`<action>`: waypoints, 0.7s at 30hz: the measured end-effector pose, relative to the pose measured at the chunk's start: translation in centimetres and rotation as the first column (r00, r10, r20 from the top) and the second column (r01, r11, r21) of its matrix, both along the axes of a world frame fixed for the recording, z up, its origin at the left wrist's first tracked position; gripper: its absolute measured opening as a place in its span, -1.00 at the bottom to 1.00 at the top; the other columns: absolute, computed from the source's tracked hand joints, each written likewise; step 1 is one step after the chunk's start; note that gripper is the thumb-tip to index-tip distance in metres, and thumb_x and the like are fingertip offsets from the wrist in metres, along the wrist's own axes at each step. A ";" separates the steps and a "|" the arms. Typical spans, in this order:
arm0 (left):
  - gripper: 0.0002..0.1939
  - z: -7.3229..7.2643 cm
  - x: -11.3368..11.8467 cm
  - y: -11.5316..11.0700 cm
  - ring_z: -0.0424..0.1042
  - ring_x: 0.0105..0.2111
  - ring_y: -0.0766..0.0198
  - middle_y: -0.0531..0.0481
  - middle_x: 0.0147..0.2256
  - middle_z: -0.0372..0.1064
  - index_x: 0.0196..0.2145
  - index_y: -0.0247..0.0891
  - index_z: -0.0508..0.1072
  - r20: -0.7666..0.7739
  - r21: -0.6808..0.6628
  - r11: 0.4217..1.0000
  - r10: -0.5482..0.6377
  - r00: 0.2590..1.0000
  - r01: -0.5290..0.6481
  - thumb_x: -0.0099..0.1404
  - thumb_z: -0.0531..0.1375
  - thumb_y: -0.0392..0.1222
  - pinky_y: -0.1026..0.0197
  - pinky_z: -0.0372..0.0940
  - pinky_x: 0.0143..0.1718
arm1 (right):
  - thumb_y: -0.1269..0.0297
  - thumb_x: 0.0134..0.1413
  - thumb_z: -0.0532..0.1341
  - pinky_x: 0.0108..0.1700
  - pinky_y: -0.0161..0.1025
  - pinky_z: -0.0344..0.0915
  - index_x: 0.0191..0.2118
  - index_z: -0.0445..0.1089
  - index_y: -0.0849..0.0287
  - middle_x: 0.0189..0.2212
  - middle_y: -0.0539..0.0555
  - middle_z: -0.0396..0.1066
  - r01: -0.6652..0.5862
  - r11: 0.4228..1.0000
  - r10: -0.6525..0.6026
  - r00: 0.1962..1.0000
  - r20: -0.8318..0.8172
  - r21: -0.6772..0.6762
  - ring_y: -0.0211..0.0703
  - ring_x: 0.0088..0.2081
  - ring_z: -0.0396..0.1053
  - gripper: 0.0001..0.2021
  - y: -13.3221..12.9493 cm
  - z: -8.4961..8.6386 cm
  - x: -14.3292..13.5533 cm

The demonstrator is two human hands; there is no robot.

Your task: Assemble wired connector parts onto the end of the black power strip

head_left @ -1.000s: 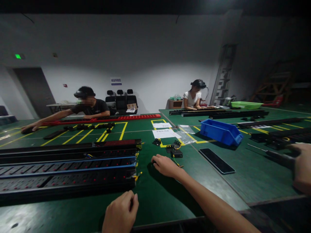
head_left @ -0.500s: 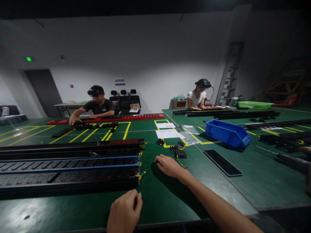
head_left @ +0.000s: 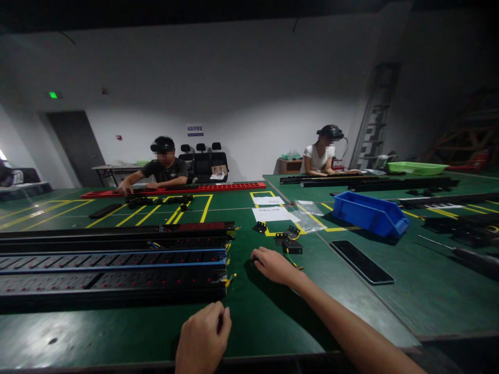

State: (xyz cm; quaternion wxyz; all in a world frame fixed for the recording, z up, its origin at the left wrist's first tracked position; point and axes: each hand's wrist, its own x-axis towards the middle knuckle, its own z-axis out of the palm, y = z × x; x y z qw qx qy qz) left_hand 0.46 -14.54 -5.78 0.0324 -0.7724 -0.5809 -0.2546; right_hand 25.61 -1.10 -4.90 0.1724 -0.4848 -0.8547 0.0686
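My left hand is curled closed at the table's front edge, below the right ends of the long black strips; whether anything is inside it is hidden. My right hand rests on the green table with its fingers curled under, and what they hold, if anything, cannot be made out. Just beyond it lie small black brackets with a yellow-green wire. To the left, long black strips with red dots and a blue-edged strip lie side by side, wires sticking out of their ends.
A phone, a blue bin, papers and clear plastic bags lie to the right and ahead. A screwdriver is at the far right. Two people sit across the table, near a red strip and black strips.
The view has shifted slightly, so the scene sits a little further right. Across the table, the left person's hand has drawn back towards the red strip. My hands keep nearly the same pose.
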 end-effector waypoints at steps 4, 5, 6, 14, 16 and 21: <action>-0.64 0.1 0.0 0.0 0.31 -0.60 0.37 0.10 -0.56 0.38 -0.53 -0.18 0.33 -0.007 -0.011 1.000 0.002 1.000 -0.002 0.45 0.02 -0.18 0.21 0.00 -0.47 | 0.38 0.29 0.07 -0.14 -0.20 0.23 -0.06 0.42 0.16 -0.17 0.14 0.45 -0.002 1.000 0.002 1.000 0.003 -0.009 -0.07 -0.18 0.43 -0.78 0.0 0.1 0.0; -0.64 0.1 0.1 0.0 0.31 -0.59 0.37 0.10 -0.56 0.38 -0.53 -0.18 0.33 -0.008 -0.016 1.000 0.002 1.000 -0.002 0.45 0.02 -0.18 0.21 0.00 -0.47 | 0.38 0.29 0.07 -0.14 -0.20 0.23 -0.07 0.42 0.16 -0.18 0.15 0.44 -0.001 1.000 0.001 1.000 0.004 -0.012 -0.07 -0.17 0.43 -0.78 -0.1 0.1 0.0; -0.64 0.1 0.1 0.0 0.32 -0.59 0.37 0.10 -0.55 0.38 -0.52 -0.18 0.33 -0.010 -0.018 1.000 0.002 1.000 -0.002 0.45 0.01 -0.18 0.21 0.00 -0.47 | 0.38 0.29 0.06 -0.14 -0.19 0.22 -0.07 0.42 0.16 -0.18 0.15 0.44 0.001 1.000 -0.001 1.000 0.004 -0.015 -0.06 -0.17 0.43 -0.78 -0.1 0.2 0.0; -0.65 -0.2 0.2 0.1 0.32 -0.59 0.36 0.10 -0.56 0.37 -0.53 -0.18 0.33 -0.010 0.016 1.000 -0.001 1.000 0.001 0.44 0.03 -0.19 0.21 0.00 -0.47 | 0.40 0.30 0.05 -0.13 -0.19 0.22 -0.06 0.42 0.18 -0.16 0.17 0.45 -0.010 1.000 0.010 1.000 -0.010 -0.029 -0.07 -0.17 0.42 -0.77 -0.2 0.4 0.0; -0.65 -0.2 0.2 0.1 0.32 -0.60 0.37 0.10 -0.56 0.38 -0.53 -0.18 0.33 -0.007 0.019 1.000 -0.007 1.000 0.007 0.44 0.03 -0.20 0.21 0.00 -0.47 | 0.39 0.30 0.05 -0.13 -0.19 0.22 -0.06 0.42 0.18 -0.16 0.17 0.45 -0.007 1.000 0.007 1.000 -0.007 -0.029 -0.07 -0.17 0.42 -0.77 -0.1 0.3 0.0; -0.63 0.0 0.2 0.1 0.32 -0.60 0.36 0.09 -0.56 0.38 -0.54 -0.18 0.32 -0.012 0.019 1.000 -0.005 1.000 0.006 0.45 0.02 -0.19 0.21 0.00 -0.47 | 0.38 0.28 0.07 -0.13 -0.18 0.21 -0.06 0.42 0.18 -0.16 0.17 0.44 -0.002 0.999 0.002 1.000 -0.010 -0.035 -0.06 -0.17 0.41 -0.78 0.0 0.2 0.1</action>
